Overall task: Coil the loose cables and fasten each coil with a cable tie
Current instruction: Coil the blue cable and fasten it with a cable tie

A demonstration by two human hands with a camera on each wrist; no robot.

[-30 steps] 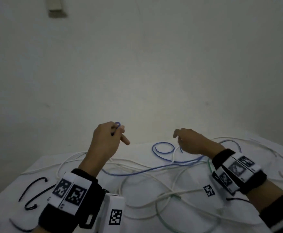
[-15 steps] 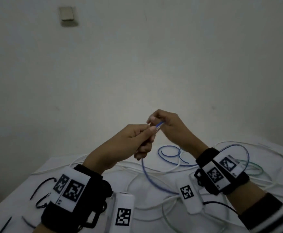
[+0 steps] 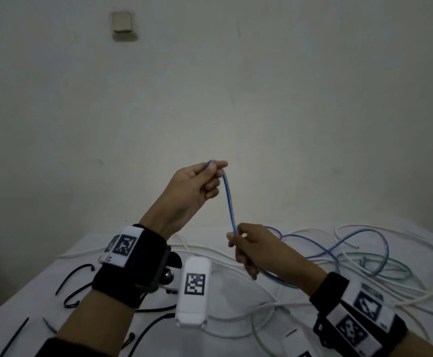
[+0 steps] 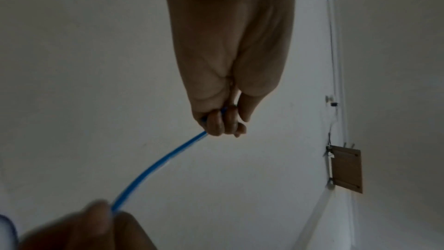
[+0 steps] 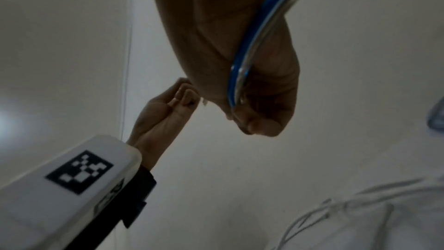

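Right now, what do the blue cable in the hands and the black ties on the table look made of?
Blue cable: likely a flexible plastic sheath, smooth and glossy, since it bends in soft curves and shows a bright highlight in the right wrist view. Black cable ties: probably plastic or coated wire, matte, since they keep hooked shapes; too small to be sure.

- The blue cable [image 3: 229, 202] has a smooth, glossy plastic jacket; in the right wrist view it catches a pale highlight along its curve [image 5: 250, 48].
- The white cables [image 3: 236, 256] look like smooth plastic, duller in sheen.
- The black cable ties [image 3: 74, 287] look like thin matt plastic.
- The surface [image 3: 30, 300] is covered in white matt cloth.
- The wrist strap [image 3: 130, 274] is black matt fabric; its white camera housing [image 3: 193, 292] is smooth, hard plastic with a printed black marker.
- The wall [image 3: 287, 99] is painted, matt, slightly scuffed.
- The small board on the wall [image 4: 346, 170] looks like brown wood.
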